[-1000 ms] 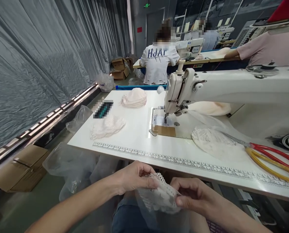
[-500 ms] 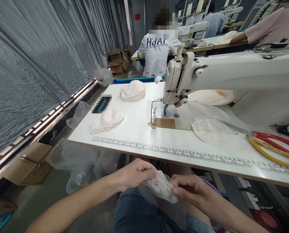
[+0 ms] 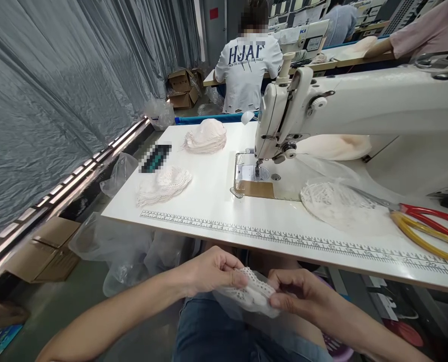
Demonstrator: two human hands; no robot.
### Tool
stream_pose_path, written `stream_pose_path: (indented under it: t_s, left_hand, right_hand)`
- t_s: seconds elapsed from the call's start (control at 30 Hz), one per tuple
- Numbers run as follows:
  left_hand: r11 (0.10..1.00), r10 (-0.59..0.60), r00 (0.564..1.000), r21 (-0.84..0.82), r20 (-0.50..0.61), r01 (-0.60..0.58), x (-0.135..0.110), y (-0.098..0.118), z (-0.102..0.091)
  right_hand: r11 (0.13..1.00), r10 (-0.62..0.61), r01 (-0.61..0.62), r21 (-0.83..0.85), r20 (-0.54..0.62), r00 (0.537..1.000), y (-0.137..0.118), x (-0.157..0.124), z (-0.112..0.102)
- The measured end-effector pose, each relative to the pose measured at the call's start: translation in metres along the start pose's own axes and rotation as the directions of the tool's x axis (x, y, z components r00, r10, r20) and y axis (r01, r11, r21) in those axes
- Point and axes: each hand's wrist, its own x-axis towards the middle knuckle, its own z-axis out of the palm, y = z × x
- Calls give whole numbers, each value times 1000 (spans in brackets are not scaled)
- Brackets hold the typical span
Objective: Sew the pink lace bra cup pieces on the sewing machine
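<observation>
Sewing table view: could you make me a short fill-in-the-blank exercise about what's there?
1. The lace-edged fabric between the left hand and right hand is coloured ____.
2. The scissors have one yellow handle and one ____ handle.
3. Seen from here, the rear fabric stack lies to the ____ of the sewing machine.

Missing words: white; red; left.

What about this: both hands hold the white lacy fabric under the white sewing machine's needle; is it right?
Wrong place: the head view shows the bare left hand and bare right hand holding the white lacy fabric over the blue-clad lap.
</observation>
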Motion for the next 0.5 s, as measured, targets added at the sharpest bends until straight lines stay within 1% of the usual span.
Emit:
stream_pose_path:
  t_s: [0.1,0.2,0.33,0.43,0.5]
  left_hand:
    - [999,-11,999,-32,44,13,2,0,-3]
    - [998,-19,997,-57,72,23,3,1,-3]
    - [996,-20,996,-88,82,27,4,0,-1]
    - [995,-28,996,-97,81,36,4,-1,-2]
    - [995,-26,995,-92,92,34,3,-2,-4]
  right_hand:
    - [1000,-4,3,22,52,999,-2,-3,-4]
    - [999,15,-18,43,86,996,-5,-3,-3]
    - [999,23,-25,37,44,999,-6,-1,2]
    - [999,38,-38,-20,3,999,-2,-1,2]
    - [997,38,-38,-66,5,999,2,-2,1]
